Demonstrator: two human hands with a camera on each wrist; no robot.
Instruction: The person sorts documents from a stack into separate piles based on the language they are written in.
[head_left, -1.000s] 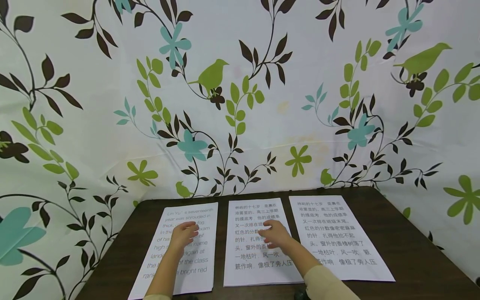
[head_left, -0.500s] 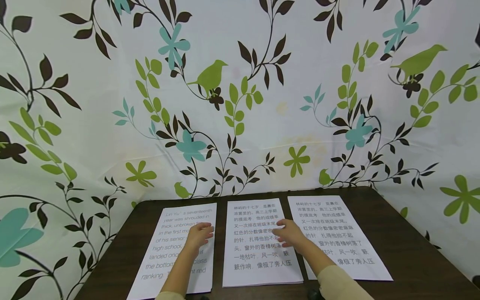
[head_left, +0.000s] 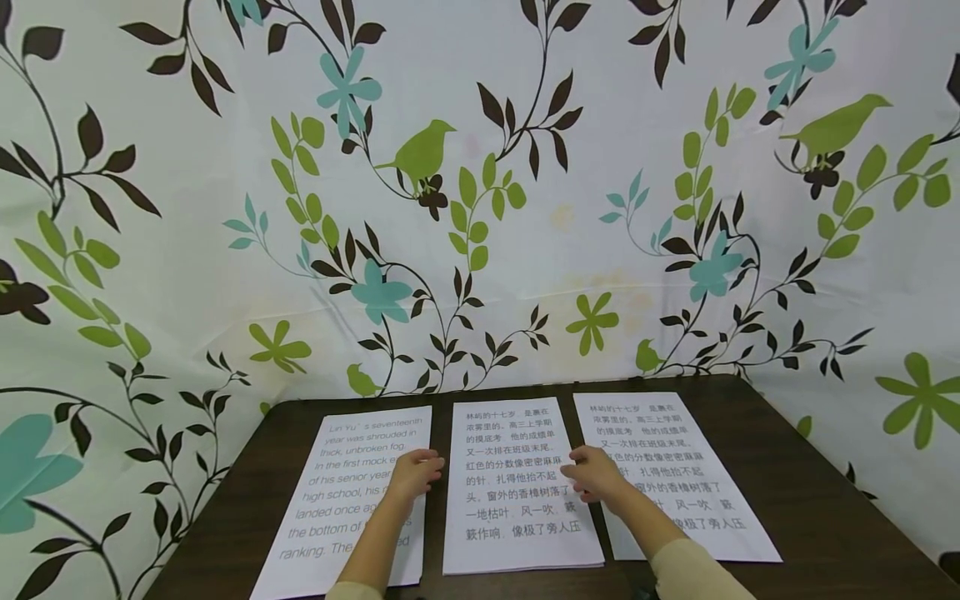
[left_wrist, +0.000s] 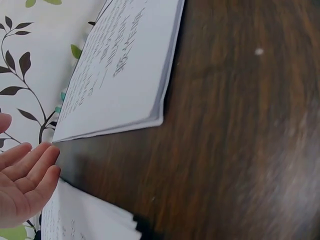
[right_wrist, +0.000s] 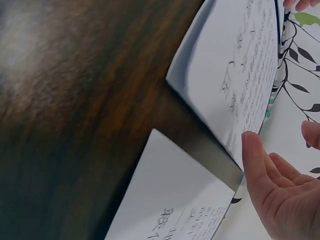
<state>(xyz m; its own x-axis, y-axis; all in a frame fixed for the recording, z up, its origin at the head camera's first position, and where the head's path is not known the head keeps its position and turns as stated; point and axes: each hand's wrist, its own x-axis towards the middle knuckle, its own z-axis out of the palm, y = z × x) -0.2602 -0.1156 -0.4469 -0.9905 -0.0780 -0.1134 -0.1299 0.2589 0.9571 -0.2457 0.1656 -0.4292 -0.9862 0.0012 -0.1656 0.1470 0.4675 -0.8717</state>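
Note:
Three stacks of printed paper lie side by side. The middle stack (head_left: 517, 546), with Chinese text, has a hand at each side. My left hand (head_left: 416, 475) is over the right edge of the left stack (head_left: 337, 517), its fingertips near the middle stack's left edge. In the left wrist view its fingers (left_wrist: 37, 167) are spread loosely and hold nothing. My right hand (head_left: 600, 477) is at the middle stack's right edge, partly covering the right stack (head_left: 720, 500). In the right wrist view its relaxed fingers (right_wrist: 254, 160) are right by the middle stack's edge.
The stacks rest on a dark wooden table (head_left: 810, 500), with narrow strips of wood between them. Behind the table hangs a white cloth (head_left: 525, 317) patterned with leaves, flowers and birds. The left stack bears English text, the right one Chinese.
Both hands have moved to the right. The left went from over the left stack to its right edge; the right went from over the middle stack to its right edge. The stacks stay in place.

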